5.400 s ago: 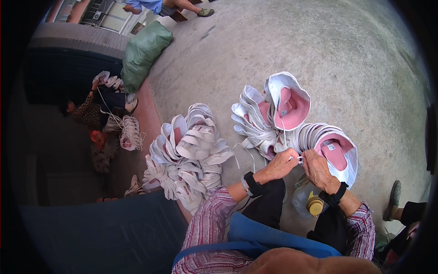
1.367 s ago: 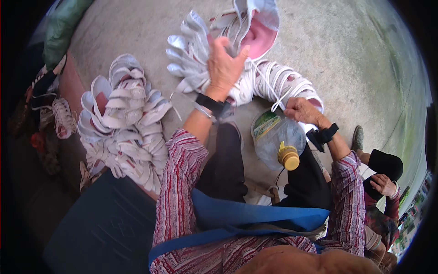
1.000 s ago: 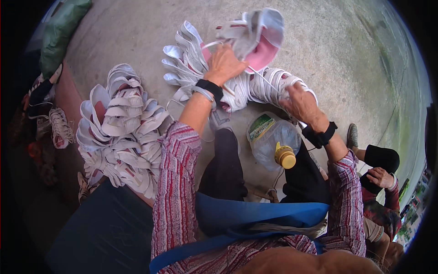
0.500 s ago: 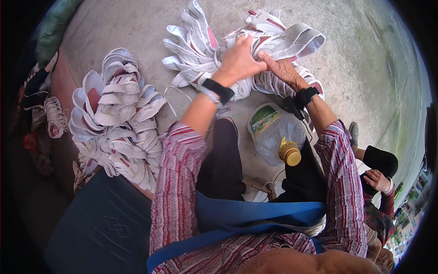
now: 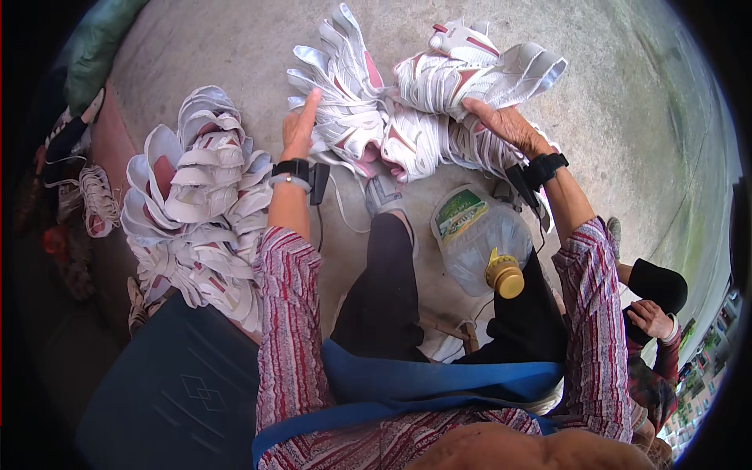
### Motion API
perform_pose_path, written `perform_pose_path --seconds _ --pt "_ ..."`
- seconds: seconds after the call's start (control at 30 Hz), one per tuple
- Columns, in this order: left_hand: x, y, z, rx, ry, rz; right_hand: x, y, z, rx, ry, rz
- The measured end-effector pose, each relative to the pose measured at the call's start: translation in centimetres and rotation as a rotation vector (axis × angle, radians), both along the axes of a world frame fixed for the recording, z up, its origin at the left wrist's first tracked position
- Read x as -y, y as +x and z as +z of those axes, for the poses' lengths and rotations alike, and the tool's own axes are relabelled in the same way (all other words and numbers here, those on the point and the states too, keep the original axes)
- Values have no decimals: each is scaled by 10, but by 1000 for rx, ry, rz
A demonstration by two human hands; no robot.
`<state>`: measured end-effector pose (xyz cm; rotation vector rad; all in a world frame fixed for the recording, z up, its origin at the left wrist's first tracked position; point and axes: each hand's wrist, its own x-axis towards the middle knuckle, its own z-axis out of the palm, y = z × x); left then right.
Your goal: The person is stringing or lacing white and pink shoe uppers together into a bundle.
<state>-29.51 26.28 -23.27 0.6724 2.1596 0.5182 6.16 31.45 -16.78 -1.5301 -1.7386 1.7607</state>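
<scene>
Bundles of white and pink shoe uppers (image 5: 442, 82) lie on the floor ahead of me, nested closely with laces wound about them. My left hand (image 5: 300, 131) is upright at the left edge of the fanned uppers (image 5: 345, 86), thumb stretched out, nothing held; its other fingers are mostly hidden. At the near side of the right bundle, my right hand (image 5: 509, 127) rests with its thumb extended against the uppers. The rest of its fingers are out of sight beneath. Pink toe ends (image 5: 380, 157) meet between the two bundles.
Another heap of uppers (image 5: 204, 196) is on my left, beside a dark blue plastic surface (image 5: 180, 384). A clear jug with a yellow cap (image 5: 505, 276) is by my right leg. More uppers (image 5: 95, 200) lie far left. Another person's hand (image 5: 652, 319) shows at the right.
My left hand has come off the middle of the bundles and moved left to their outer edge. My right hand has shifted slightly right, its thumb now apart from the left hand.
</scene>
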Motion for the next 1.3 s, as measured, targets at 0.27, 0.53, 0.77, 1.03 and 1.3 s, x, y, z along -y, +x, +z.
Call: perform_pose_path --seconds 0.27,0.53,0.77,1.03,1.3 --pt "-21 0 -12 343 -53 158 1 -12 6 69 -25 20" --pt "-11 -6 -6 142 -6 72 -7 -12 23 -44 -87 -56" --pt "13 0 45 193 170 -187 0 15 25 -87 -44 -125" --pt "52 12 143 260 305 -270 19 52 43 -302 8 -206" --pt "83 33 251 198 570 -337 56 79 136 -610 -188 -368"
